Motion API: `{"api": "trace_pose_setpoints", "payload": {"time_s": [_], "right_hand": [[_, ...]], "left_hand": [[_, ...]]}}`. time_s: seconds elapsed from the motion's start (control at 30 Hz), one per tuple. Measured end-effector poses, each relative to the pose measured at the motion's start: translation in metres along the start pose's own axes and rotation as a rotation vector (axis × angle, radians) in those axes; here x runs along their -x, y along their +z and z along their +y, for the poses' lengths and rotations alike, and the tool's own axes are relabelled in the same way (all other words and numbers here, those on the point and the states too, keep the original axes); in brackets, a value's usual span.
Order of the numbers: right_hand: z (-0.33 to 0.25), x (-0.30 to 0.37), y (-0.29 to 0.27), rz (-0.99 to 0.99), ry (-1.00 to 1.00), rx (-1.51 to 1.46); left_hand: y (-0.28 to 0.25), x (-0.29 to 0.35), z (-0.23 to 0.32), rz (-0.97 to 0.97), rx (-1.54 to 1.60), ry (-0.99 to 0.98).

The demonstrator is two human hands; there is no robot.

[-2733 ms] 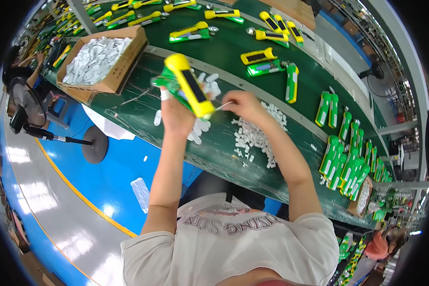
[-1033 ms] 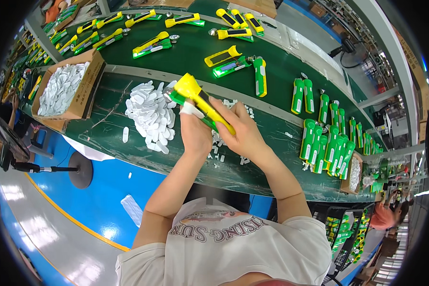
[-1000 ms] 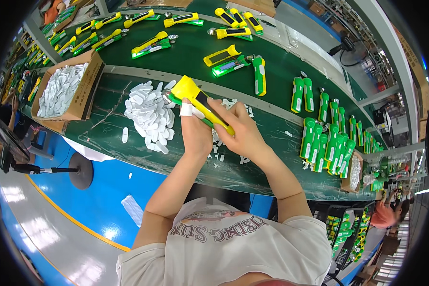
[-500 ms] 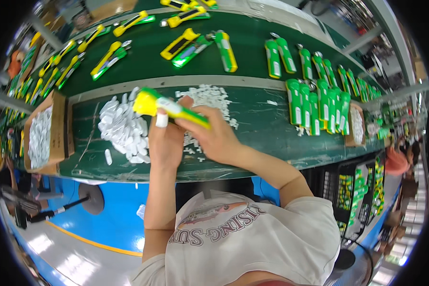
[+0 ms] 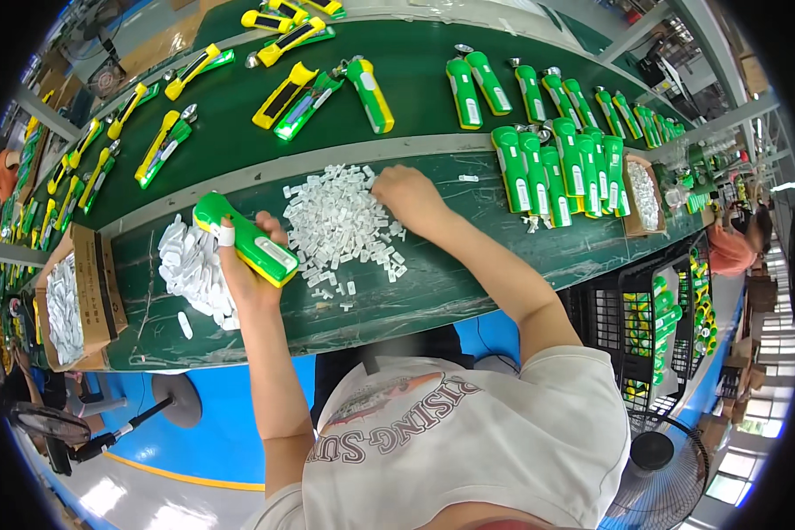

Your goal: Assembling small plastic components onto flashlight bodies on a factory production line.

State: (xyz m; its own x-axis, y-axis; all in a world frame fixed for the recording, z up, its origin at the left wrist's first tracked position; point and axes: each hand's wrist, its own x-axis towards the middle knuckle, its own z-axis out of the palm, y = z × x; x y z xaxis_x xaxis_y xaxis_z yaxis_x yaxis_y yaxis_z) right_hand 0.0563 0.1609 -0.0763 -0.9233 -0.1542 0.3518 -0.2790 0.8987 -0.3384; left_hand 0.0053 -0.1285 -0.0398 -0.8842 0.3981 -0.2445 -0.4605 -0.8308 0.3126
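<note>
A green-and-yellow flashlight body (image 5: 249, 243) with a white switch piece on its green side lies tilted in my left hand (image 5: 254, 281), the fingers wrapped round it. White tape or a white cover wraps the left thumb. My right hand (image 5: 408, 199) is at the upper right edge of a pile of small white plastic pieces (image 5: 337, 216). Its fingers are bent together over the pieces; what they pinch, if anything, is hidden. Just beyond my left hand spreads a heap of longer white oval pieces (image 5: 190, 265), partly under the flashlight body.
Flashlight bodies (image 5: 576, 168) stand bunched at the right, beside a box of small white pieces (image 5: 645, 196). Opened flashlight halves (image 5: 287, 95) lie along the green belt (image 5: 238, 132) behind. A cardboard box (image 5: 97, 287) is at the left; black crates (image 5: 623, 327) and a fan (image 5: 654, 450) are at the right.
My hands have parted: the left has moved left and down with the flashlight body, turning its green side up. The right has let go of it and reached the small white pieces.
</note>
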Motion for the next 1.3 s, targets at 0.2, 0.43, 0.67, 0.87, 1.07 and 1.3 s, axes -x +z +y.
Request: {"api": "trace_pose_setpoints", "payload": {"time_s": [0.2,0.43,0.67,0.87,1.07,1.3], "right_hand": [[-0.003,0.011,-0.031,-0.051,0.252,-0.391],[-0.070,-0.031,-0.072,-0.125,0.360,-1.332],[-0.086,-0.041,-0.066,-0.105,0.184,-1.170],[-0.091,-0.044,-0.059,0.018,0.004,-0.854],[-0.083,-0.044,-0.037,0.076,0.059,-0.981],[-0.078,-0.045,-0.023,0.034,0.141,-1.027]], "left_hand": [[-0.003,0.001,-0.030,-0.007,-0.127,-0.101],[0.034,0.009,-0.084,-0.068,-0.647,0.065],[0.030,0.020,-0.069,-0.260,-0.796,0.234],[0.030,0.018,-0.062,-0.327,-1.020,0.352],[0.040,0.024,-0.057,-0.329,-1.046,0.233],[0.025,0.009,-0.053,-0.346,-1.193,0.334]]}}
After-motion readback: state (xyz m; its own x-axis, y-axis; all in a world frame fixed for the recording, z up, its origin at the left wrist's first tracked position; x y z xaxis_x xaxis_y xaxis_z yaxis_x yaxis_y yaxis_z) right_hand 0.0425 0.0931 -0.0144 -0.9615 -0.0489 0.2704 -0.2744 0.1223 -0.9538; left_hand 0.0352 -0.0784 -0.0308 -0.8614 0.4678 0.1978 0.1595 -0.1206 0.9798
